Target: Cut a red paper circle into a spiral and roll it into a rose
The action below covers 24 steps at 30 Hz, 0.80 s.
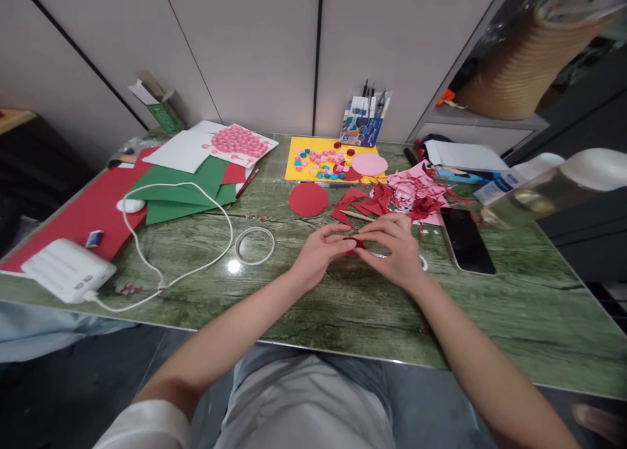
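My left hand (319, 256) and my right hand (398, 252) meet over the front middle of the table. Between their fingertips is a small piece of dark red paper (353, 245), pinched from both sides and mostly covered by the fingers. Under my right hand a white loop (424, 263) shows, perhaps a scissors handle; the rest of it is hidden. Just beyond the hands lie cut red paper scraps (350, 204), a thin wooden stick (356, 215) and a pile of pink and red shreds (411, 188). A red paper circle (308, 200) rests to their left.
At the back, yellow paper (291, 168) bears small coloured balls and a pink circle (369, 164). A phone (467, 240) and a clear bottle (539, 201) are on the right. Leftward are a tape roll (255, 229), a white charger (68, 269) with its cable, and green paper (181, 194).
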Available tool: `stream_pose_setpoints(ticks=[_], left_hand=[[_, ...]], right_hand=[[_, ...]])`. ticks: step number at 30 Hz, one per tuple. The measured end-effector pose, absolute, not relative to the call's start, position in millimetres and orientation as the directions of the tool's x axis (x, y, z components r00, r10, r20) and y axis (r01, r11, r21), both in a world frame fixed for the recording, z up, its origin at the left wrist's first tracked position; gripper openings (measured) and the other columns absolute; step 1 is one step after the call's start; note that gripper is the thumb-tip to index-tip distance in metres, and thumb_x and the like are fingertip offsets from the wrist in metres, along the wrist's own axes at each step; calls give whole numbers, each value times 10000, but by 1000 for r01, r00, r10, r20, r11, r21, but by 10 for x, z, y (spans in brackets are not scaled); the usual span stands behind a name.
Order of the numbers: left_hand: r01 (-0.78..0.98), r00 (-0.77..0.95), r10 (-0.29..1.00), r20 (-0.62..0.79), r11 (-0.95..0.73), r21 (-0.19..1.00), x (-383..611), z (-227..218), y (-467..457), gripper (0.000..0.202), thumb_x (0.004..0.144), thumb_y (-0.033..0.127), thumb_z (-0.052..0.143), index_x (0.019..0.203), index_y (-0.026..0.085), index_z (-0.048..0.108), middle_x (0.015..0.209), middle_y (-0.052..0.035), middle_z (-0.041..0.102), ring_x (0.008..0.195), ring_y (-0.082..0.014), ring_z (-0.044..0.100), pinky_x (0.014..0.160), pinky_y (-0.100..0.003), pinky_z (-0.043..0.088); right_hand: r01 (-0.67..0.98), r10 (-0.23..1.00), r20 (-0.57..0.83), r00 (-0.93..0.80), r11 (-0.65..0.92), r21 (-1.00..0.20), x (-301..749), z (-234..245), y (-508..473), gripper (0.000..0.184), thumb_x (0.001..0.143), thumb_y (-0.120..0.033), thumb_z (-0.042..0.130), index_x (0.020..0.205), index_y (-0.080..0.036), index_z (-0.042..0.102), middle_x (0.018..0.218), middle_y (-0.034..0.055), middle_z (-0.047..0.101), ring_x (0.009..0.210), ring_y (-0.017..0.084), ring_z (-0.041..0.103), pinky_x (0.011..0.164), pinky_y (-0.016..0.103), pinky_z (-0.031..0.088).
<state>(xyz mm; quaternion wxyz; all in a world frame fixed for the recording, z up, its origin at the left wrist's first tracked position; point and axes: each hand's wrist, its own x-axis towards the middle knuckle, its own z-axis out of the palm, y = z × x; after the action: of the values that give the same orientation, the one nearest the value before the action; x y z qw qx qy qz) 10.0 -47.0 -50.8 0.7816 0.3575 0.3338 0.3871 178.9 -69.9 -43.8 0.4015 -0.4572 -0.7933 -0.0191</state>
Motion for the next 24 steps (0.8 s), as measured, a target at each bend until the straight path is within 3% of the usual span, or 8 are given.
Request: stream_pose_setpoints(ticks=[5,11,24], left_hand=[[-342,512,802,-308,520,783,57,-525,-409,384,576,154,770,923,142,608,721,-4,674,690,-100,625,762,-258,437],[-179,591,734,-335,524,833,-20,-488,-303,475,562,185,784,993,140,591,702,-18,676,625,-113,631,672,-253,436],[39,813,532,-236,356,934,-156,-465,-198,470,612,176,755,1049,127,590,711,-44,698,646,-124,636,701,-262,456]], right_hand=[[745,746,605,-278,565,-355,1792,-432,-693,125,746,-278,681,869,-254,679,876,37,690,892,238,521,836,447,390],[639,810,460,-364,576,-509,1857,-335,-692,171,752,-288,683,922,-261,680,931,43,655,945,229,514,843,432,435],[538,802,345,-488,587,-604,1831,-324,-707,155,723,-294,711,871,-249,695,905,43,652,946,219,512,844,425,438]])
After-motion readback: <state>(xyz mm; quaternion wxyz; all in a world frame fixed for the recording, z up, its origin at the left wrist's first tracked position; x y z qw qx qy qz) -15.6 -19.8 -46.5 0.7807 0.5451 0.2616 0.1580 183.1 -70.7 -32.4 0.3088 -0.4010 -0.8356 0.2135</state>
